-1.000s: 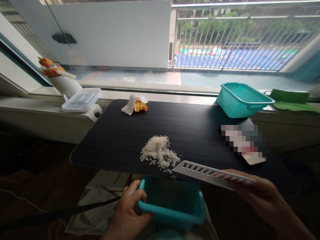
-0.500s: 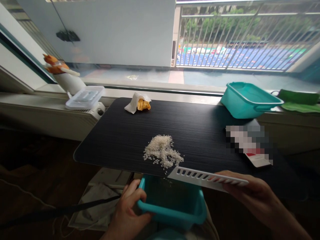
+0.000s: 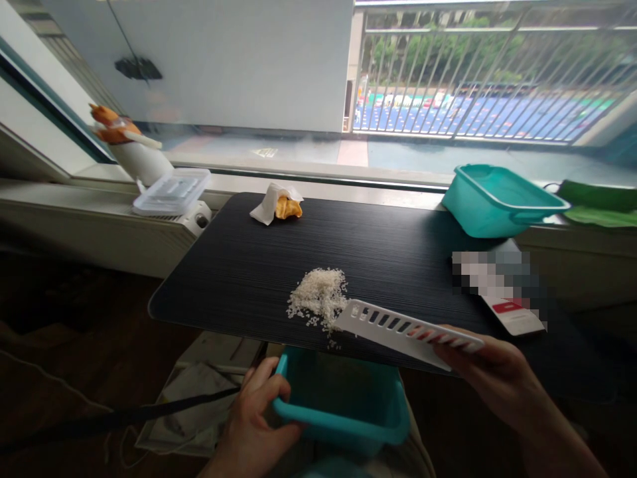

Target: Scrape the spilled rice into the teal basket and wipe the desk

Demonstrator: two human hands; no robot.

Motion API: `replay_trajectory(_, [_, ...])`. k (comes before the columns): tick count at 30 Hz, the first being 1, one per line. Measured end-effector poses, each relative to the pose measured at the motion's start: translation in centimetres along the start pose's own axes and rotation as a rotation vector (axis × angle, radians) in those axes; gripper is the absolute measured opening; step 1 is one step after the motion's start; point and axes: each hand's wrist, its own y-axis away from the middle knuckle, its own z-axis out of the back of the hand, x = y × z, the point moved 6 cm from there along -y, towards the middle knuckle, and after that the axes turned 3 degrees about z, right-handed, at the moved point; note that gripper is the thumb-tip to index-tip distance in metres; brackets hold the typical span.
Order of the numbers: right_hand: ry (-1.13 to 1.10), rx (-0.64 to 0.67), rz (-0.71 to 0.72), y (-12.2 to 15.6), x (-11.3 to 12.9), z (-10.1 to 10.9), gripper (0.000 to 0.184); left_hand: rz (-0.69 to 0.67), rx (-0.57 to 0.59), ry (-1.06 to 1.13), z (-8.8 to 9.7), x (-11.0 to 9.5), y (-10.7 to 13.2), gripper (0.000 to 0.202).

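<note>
Hiding part of the white scraper [image 3: 381,338], right fingers [image 3: 464,364] clasping it; left fingers [image 3: 279,388] clamped on teal tub [image 3: 346,425]

This is an indoor room beside a large window, more like a home or an office than a workshop, though which of the two cannot be told. A pale sill [image 3: 385,198] runs along the far side of a small black counter [image 3: 388,242]. At left stand a low white unit [image 3: 94,229] and an orange figure [image 3: 119,135]. Outside, beyond a metal railing [image 3: 448,30], lie a blue ground [image 3: 405,119] and trees [image 3: 438,56].
</note>
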Motion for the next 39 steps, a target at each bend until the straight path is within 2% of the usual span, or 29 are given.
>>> replay_trajectory(4, [0.004,0.132,0.013,-0.2,0.7,-1.1,0.015,-0.006,0.010,0.034,-0.2,0.1,0.0,0.014])
replay_trajectory(6, [0.001,0.157,0.000,-0.1,1.0,-1.2,0.016,-0.008,0.012,0.053,-0.3,0.3,0.1,0.015])
replay_trajectory(9, [0.000,0.124,-0.015,0.1,1.1,-0.6,0.017,-0.001,0.003,0.049,-0.4,0.7,0.2,0.015])
replay_trajectory(14, [0.005,0.175,-0.027,0.4,1.2,-0.6,0.018,0.000,0.008,0.047,-0.4,0.7,0.3,0.015])
replay_trajectory(18, [0.027,0.097,-0.038,0.3,1.1,-0.2,0.020,0.015,0.005,0.037,-0.3,0.5,0.1,0.017])
replay_trajectory(22, [0.019,0.145,-0.023,0.0,0.9,-1.1,0.018,0.008,0.000,0.051,-0.2,0.4,0.0,0.017])
replay_trajectory(26, [0.003,0.088,0.026,-0.7,0.7,-1.6,0.016,0.005,-0.012,0.062,-0.2,0.6,0.2,0.017])
replay_trajectory(32, [0.083,0.262,0.036,-0.8,1.0,-2.8,0.019,0.033,0.003,0.062,-0.2,1.0,0.4,0.017])
replay_trajectory(39, [0.005,0.099,0.018,-1.6,0.7,-3.2,0.020,0.014,-0.020,0.053,-0.1,1.3,0.3,0.016])
